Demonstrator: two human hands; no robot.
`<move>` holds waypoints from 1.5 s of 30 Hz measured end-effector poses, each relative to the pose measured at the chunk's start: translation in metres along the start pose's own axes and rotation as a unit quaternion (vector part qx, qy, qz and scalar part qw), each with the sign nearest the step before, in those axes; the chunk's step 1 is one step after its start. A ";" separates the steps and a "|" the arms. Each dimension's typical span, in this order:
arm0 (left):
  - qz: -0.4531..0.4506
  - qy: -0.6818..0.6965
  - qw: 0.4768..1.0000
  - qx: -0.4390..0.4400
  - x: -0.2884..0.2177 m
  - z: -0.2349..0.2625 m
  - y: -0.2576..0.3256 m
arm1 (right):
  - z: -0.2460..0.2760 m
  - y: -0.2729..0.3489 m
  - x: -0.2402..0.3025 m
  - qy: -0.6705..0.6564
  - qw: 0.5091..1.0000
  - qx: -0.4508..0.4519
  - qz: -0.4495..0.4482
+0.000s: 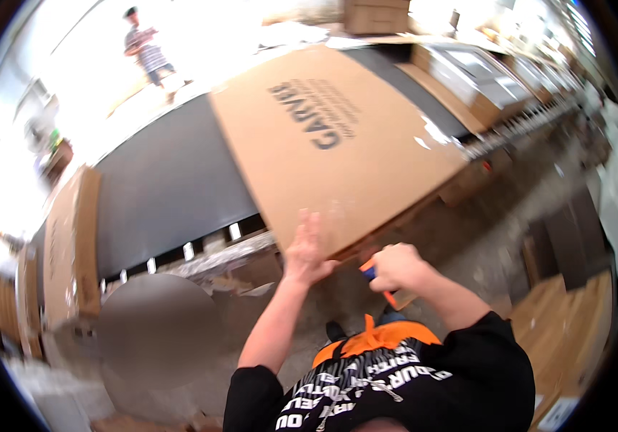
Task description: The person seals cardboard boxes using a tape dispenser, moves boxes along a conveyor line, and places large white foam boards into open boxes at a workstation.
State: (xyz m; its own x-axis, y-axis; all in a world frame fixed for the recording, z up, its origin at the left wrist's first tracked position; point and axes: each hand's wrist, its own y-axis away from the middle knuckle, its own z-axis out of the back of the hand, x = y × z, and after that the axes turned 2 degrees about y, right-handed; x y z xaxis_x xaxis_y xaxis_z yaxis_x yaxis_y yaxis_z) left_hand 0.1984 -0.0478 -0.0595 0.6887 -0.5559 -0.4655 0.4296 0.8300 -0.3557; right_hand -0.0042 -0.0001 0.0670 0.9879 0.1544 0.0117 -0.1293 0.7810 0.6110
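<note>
Cardboard carton (366, 151), broad and brown with dark lettering on its top face, lies flat across the dark conveyor belt (172, 173), its near end reaching the front edge by the person. The left hand (305, 253) rests on the carton near its closest corner, its grip wide, fingers stretched forward and together, thumb out to the side. The right hand (399, 268) is just beside the near edge, apart from the carton; its grip is narrow, closed around an orange and blue tool (368, 271) whose exact kind is hard to tell behind the fingers. A shiny patch of clear tape (336, 209) shows on the top near the left hand, and pale glossy scraps (435, 131) lie at the right side. Farther right along the line stands an open box (478, 79) with whitish-grey contents; to the left, another carton (71, 245) stands at the belt. Beyond the belt, at upper left, a co-worker (150, 50) stands well apart.
</note>
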 end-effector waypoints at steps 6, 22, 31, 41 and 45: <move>0.034 -0.038 0.998 0.028 -0.005 0.012 -0.009 | -0.094 -0.093 0.024 0.118 0.980 -0.041 0.158; -0.029 -0.150 0.977 0.147 -0.114 -0.063 -0.119 | -0.132 -0.052 -0.438 -0.792 0.539 -0.287 0.005; -0.153 -0.197 0.965 0.085 -0.202 -0.211 -0.263 | -0.024 -0.155 -0.531 -0.730 0.675 -0.008 0.108; -0.076 -0.061 0.956 0.276 -0.247 -0.167 -0.332 | -0.121 -0.034 -0.308 -0.888 0.432 -0.152 0.049; -0.509 0.003 0.839 0.191 -0.276 -0.203 -0.366 | -0.091 -0.054 -0.236 -0.834 0.442 -0.327 -0.050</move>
State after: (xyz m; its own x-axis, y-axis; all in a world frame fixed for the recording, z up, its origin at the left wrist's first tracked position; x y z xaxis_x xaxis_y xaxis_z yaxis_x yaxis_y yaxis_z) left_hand -0.2677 -0.2078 0.0344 -0.1520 -0.9850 -0.0815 0.9505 -0.1231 -0.2854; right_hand -0.2386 -0.0234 -0.0412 -0.3905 -0.1356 0.9106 0.4631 0.8259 0.3216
